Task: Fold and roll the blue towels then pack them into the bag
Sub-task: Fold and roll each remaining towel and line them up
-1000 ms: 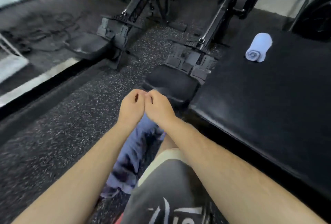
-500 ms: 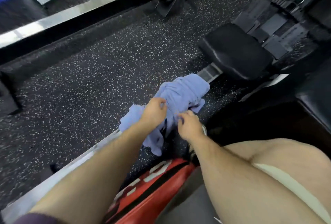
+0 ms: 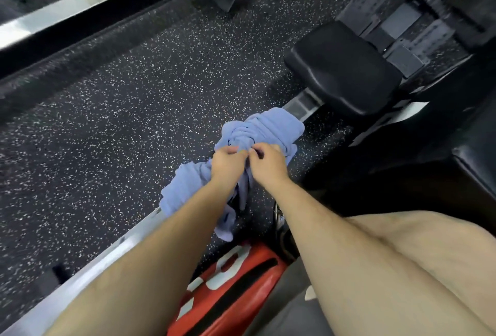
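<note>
A crumpled blue towel [image 3: 264, 131] hangs bunched above the speckled floor, draped partly over a metal rail. My left hand [image 3: 228, 162] and my right hand [image 3: 268, 165] meet at its middle, each pinching a fold of the cloth with curled fingers. Part of the towel trails down under my left forearm. A red bag [image 3: 228, 292] with white lettering and a black strip lies below my arms, by my knee.
A black padded seat [image 3: 343, 75] sits on the silver rail [image 3: 80, 276] just beyond the towel. Black machine frames stand at the top. Speckled rubber floor [image 3: 120, 134] spreads to the left. My bare thigh [image 3: 416, 263] fills the lower right.
The view swung down from the bench with the rolled towel to the floor. My hands, apart on the towel half a second ago, have come together at its middle.
</note>
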`<action>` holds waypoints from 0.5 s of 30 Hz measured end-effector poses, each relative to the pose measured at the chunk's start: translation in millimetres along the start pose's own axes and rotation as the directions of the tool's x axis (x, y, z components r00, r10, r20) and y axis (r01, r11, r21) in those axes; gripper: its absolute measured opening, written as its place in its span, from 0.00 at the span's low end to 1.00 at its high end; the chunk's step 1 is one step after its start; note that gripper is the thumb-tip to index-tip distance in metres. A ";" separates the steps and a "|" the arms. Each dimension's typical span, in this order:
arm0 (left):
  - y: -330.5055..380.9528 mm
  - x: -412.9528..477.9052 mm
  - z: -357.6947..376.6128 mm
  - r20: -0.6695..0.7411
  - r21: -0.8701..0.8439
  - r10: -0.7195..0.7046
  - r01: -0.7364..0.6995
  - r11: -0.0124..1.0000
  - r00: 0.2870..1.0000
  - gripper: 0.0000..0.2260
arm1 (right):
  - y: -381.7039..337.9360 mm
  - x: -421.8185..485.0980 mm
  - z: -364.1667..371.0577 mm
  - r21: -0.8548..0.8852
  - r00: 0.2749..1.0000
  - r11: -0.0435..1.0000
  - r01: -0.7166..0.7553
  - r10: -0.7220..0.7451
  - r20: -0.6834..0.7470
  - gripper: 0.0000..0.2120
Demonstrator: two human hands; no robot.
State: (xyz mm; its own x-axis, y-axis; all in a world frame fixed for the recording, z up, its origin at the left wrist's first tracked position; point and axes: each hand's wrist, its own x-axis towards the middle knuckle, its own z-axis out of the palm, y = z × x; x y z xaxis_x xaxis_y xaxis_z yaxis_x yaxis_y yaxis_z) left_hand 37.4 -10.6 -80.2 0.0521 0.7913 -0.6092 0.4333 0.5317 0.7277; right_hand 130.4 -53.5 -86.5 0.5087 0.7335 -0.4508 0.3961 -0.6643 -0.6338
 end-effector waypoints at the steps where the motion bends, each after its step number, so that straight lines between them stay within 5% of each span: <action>1: 2.9 -8.2 -1.1 0.019 -0.033 0.012 -0.012 0.999 1.000 0.11 | -2.0 -0.1 -3.5 0.043 0.999 0.999 -0.009 0.010 -0.038 0.10; 5: 19.2 -40.3 -5.2 0.048 -0.258 0.079 -0.064 0.964 0.996 0.03 | -33.2 -19.5 -40.2 0.312 0.995 0.945 -0.101 0.098 0.025 0.05; 9: 49.6 -72.4 -20.8 0.070 -0.421 0.144 -0.102 0.901 0.987 0.02 | -57.0 -35.5 -73.8 0.314 0.985 0.939 -0.144 0.104 0.140 0.11; 15: 125.0 -133.0 -40.0 0.180 -0.518 0.163 -0.048 0.854 0.970 0.04 | -85.3 -95.1 -134.4 0.498 0.981 0.852 0.160 -0.082 -0.176 0.09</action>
State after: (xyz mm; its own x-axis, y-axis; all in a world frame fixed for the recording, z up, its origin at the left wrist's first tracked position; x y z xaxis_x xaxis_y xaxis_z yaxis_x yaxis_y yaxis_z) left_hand 48.7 -37.3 104.4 0.2827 0.8001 -0.5291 -0.0981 0.5728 0.8138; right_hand 151.0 -85.8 94.9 0.6015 0.7483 -0.2797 0.0386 -0.3769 -0.9254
